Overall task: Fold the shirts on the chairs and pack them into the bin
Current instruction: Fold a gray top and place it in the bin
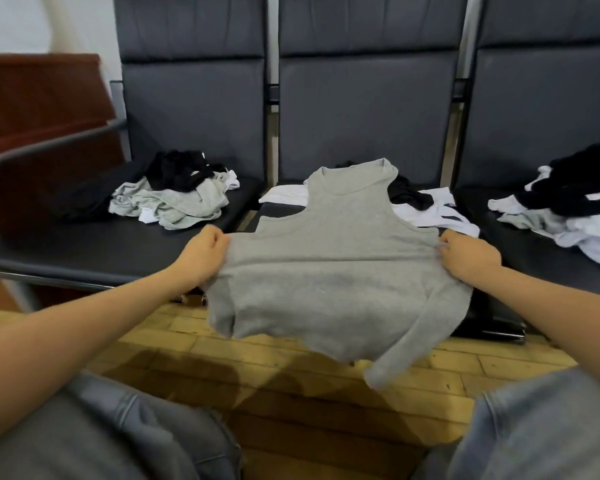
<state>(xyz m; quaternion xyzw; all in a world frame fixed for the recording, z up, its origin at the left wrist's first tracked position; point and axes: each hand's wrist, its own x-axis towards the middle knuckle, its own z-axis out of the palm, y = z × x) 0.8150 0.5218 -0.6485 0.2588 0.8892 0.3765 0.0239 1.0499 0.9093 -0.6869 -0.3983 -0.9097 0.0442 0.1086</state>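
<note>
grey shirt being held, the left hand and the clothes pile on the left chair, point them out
grey shirt (333,271), head view, middle of the chest panel
left hand (201,254), head view, back of the hand
clothes pile (174,202), head view, grey garment in the heap

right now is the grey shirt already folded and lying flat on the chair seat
No, the grey shirt is spread open, the left hand and right hand each gripping a side, its lower part hanging off the seat edge.
</note>
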